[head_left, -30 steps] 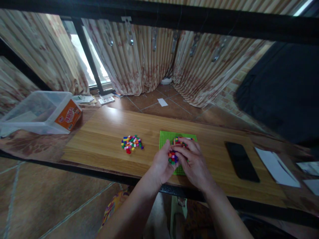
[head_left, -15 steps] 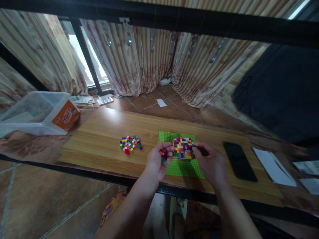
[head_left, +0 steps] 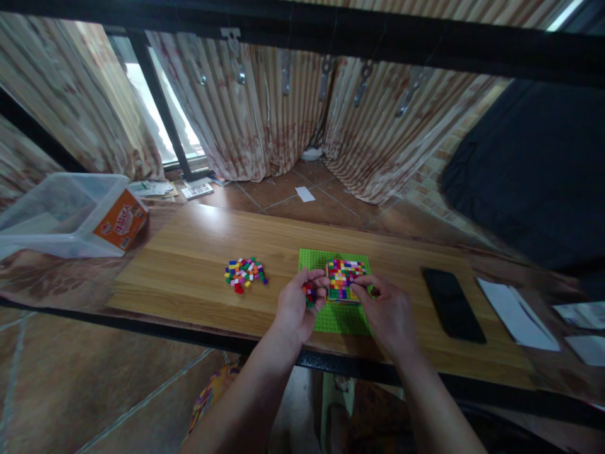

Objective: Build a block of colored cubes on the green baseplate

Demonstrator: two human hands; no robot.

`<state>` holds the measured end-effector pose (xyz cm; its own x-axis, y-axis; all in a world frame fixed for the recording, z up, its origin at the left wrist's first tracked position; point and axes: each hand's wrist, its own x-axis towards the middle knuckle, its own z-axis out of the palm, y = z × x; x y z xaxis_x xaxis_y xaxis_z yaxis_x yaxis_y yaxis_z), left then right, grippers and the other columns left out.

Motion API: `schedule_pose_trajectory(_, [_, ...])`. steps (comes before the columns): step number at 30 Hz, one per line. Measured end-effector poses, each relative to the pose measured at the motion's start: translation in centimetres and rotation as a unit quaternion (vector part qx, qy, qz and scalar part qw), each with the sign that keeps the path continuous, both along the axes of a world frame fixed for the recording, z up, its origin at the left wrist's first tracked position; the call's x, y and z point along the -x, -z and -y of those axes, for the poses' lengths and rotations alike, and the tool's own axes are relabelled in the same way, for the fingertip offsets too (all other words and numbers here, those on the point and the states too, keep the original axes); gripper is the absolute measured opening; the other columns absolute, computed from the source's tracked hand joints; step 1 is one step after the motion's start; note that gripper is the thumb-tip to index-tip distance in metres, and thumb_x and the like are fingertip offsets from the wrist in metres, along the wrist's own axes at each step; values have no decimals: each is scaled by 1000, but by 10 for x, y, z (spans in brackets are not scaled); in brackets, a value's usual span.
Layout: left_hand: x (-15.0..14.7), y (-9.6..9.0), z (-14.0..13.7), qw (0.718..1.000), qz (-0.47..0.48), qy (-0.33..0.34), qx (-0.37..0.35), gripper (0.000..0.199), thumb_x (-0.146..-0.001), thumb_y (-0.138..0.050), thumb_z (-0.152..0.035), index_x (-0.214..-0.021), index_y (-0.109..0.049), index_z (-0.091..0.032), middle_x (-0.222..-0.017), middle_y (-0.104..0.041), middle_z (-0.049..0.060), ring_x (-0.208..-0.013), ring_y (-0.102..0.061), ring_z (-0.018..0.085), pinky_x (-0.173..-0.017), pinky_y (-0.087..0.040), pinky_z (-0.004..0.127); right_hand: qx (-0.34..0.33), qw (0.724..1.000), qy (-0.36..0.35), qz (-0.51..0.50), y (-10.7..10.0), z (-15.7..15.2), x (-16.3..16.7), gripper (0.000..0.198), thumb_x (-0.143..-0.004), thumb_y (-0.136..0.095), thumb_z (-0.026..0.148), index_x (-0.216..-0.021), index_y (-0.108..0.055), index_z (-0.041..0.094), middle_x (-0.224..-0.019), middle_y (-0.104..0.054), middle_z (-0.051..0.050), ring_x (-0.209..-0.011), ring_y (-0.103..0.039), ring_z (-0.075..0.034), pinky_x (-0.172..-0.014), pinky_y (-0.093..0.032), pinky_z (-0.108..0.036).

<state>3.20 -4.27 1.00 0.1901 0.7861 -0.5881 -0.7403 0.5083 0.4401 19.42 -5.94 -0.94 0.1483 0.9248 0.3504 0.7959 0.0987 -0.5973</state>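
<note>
A block of many-coloured toy bricks [head_left: 344, 275] stands on a green studded baseplate [head_left: 347, 323]. My left hand [head_left: 299, 301] is cupped at its left side, fingers curled around several loose small bricks [head_left: 309, 294], red and green among them. The fingertips of that hand reach the block's left edge. My right hand [head_left: 385, 310] is over the block's right part, thumb and forefinger pinched together at its top. Whatever sits in that pinch is too small and covered to make out. A loose pile of small coloured bricks [head_left: 244, 273] lies left of the baseplate.
A black phone [head_left: 454, 305] and white paper [head_left: 517, 314] lie to the right on the wooden board [head_left: 189, 271]. At the far left stands a clear plastic bin [head_left: 61, 214] with an orange label. Striped curtains [head_left: 278, 113] hang behind the table.
My right hand has moved left from the block's right edge onto its top, still pinched. My left hand keeps its place with the loose bricks. The view has shifted slightly.
</note>
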Motion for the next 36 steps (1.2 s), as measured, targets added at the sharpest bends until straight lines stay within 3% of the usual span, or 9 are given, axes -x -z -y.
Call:
schedule_pose_trajectory(7, [1,-1,0,1000,-2,0,-1,24,-90,-47,-24,-83,-63,-9,-64,-61,5,-47,-49,6,-41,-33,17,27,999,28,-5,2,2,2,26,-83,-57,43,-73,-68,21,-68,-68,-2,-59,-59,-18,-60,-43,-31])
schedule_pose_trajectory(17, [1,0,1,1000,-1,-1,-6,22,-88,-49,-23,-81,-65,-9,-64,-61,4,-48,-49,6,-42,-34,16,14,1000,-14,-6,5,1,1,29,-84,-51,37,-93,-73,22,-90,-73,-7,-76,-66,-23,-72,-51,-38])
schedule_pose_trajectory(22, [1,1,1,1000,-2,-3,-7,22,-89,-49,-22,-82,-64,-9,-64,-61,4,-47,-49,6,-42,-33,16,4,1000,-22,-2,4,2,1,27,-85,-50,34,-89,-74,21,-90,-74,-8,-80,-67,-23,-76,-51,-38])
schedule_pose_trajectory(30, [1,0,0,1000,-6,-1,-1,21,-88,-49,-22,-82,-64,-9,-64,-61,4,-47,-49,6,-42,-34,16,8,1000,-1,3,1,4,3,26,-84,-52,36,-81,-73,20,-79,-74,-6,-68,-66,-22,-66,-49,-34])
schedule_pose_trajectory(36, [1,0,0,1000,-6,0,-2,21,-89,-48,-22,-83,-63,-9,-64,-61,4,-47,-49,5,-42,-34,16,10,999,-17,-35,2,4,1,25,-84,-53,35,-83,-73,20,-85,-74,-7,-73,-67,-21,-71,-50,-34])
